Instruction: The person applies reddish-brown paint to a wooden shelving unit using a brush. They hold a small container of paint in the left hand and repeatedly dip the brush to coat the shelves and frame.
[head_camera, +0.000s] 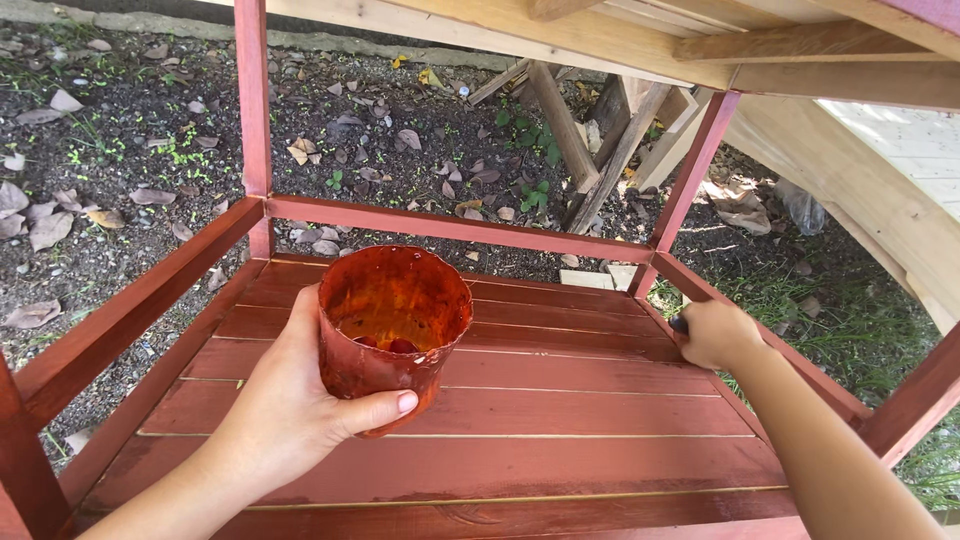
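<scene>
1. While the left hand (290, 410) wraps its fingers and thumb around a stain-smeared cup (392, 325), the cup hangs tilted over the red slatted shelf (560, 410), near centre.
2. At 3 o'clock, the right hand (715, 332) is fisted on a dark handle (680, 323) against the side rail (720, 310); what tool it belongs to is hidden.
3. Dark liquid pools at the cup's bottom; further tilt could spill it onto the slats.
4. The cup's soft, slick wall could buckle or slip under squeezing.

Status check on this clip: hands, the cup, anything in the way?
Left hand grips stain-coated cup, upright over red slatted shelf. Right hand closed on a dark handle at side rail. Nothing between them.
</scene>
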